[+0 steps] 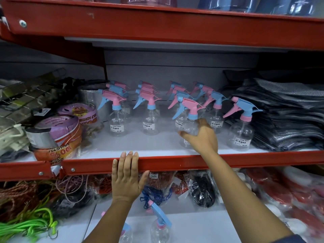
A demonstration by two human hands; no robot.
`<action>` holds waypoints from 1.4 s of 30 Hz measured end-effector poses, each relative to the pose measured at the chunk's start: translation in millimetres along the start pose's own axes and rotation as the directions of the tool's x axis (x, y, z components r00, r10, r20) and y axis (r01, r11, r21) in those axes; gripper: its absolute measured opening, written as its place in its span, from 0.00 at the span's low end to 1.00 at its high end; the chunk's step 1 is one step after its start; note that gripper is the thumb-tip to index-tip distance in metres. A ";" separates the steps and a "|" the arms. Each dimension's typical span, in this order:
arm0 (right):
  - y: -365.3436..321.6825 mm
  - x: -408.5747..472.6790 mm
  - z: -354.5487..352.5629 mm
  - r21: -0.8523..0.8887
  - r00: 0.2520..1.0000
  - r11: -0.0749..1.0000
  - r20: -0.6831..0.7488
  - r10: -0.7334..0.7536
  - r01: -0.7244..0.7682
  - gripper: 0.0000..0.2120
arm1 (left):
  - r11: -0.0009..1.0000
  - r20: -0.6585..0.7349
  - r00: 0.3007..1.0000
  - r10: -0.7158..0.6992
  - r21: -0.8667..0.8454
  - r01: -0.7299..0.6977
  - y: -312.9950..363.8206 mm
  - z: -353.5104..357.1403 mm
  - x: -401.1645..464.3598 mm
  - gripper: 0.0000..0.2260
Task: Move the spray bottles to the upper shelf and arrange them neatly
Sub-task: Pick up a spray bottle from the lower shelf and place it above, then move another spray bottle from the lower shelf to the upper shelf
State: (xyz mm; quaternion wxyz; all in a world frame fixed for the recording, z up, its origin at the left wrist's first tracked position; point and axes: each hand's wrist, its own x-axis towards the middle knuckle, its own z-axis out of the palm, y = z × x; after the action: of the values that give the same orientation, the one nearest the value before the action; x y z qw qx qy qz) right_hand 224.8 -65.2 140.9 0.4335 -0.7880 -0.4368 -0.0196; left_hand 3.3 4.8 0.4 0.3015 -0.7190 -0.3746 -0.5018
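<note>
R hand (201,137) grips clear spray bottle (190,118) nr shelf edge (175,163); L hand (127,176) flat, fingers spread on edge

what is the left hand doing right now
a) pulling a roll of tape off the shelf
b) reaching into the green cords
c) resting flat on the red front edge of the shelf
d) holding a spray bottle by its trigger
c: the left hand lies open with its fingers on the red shelf edge, holding nothing, while the right hand grips a clear spray bottle on the shelf above.
</note>
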 end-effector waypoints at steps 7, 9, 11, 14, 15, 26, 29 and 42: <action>2.1 -26.0 -5.6 -0.061 0.990 0.993 -0.096 -0.102 0.096 0.43 | 1.000 0.001 1.000 0.001 0.007 -0.001 -0.4 -0.1 0.8 0.26; 6.6 -49.9 -6.7 -0.071 0.956 0.974 -0.189 -0.226 0.216 0.38 | 1.000 -0.009 1.000 0.006 0.011 -0.006 -0.1 0.4 0.7 0.26; 15.3 -75.8 -5.1 -0.042 0.904 0.941 -0.266 -0.334 0.335 0.33 | 1.000 -0.020 1.000 0.006 0.018 -0.005 -0.1 1.4 0.5 0.26; 39.1 -114.5 7.5 -0.041 0.839 0.885 -0.302 -0.453 0.463 0.28 | 0.999 -0.031 0.999 0.012 0.030 -0.011 0.3 3.6 -1.0 0.26; 48.6 -126.8 13.9 -0.045 0.825 0.868 -0.290 -0.485 0.495 0.27 | 0.999 -0.032 0.999 0.016 0.036 -0.015 0.4 4.2 -1.7 0.26; 129.3 -231.0 95.2 0.139 0.941 0.956 0.185 -0.283 0.260 0.31 | 0.997 -0.058 0.997 0.051 0.056 -0.047 0.1 5.9 -2.5 0.26; 135.6 -239.0 110.9 0.165 0.933 0.981 0.325 -0.156 0.106 0.36 | 0.998 -0.045 0.998 0.048 0.050 -0.045 0.5 4.9 -2.8 0.26; 146.7 -229.4 144.5 0.212 0.873 0.974 0.486 -0.036 -0.077 0.30 | 0.995 -0.019 1.000 0.019 0.099 -0.017 1.5 5.4 -1.6 0.26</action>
State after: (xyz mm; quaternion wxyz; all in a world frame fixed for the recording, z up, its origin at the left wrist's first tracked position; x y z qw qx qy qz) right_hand 136.3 -153.7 -140.8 0.3957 -0.7180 -0.5229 0.2335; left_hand 6.8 8.0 -2.9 0.3448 -0.7016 -0.3893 -0.4871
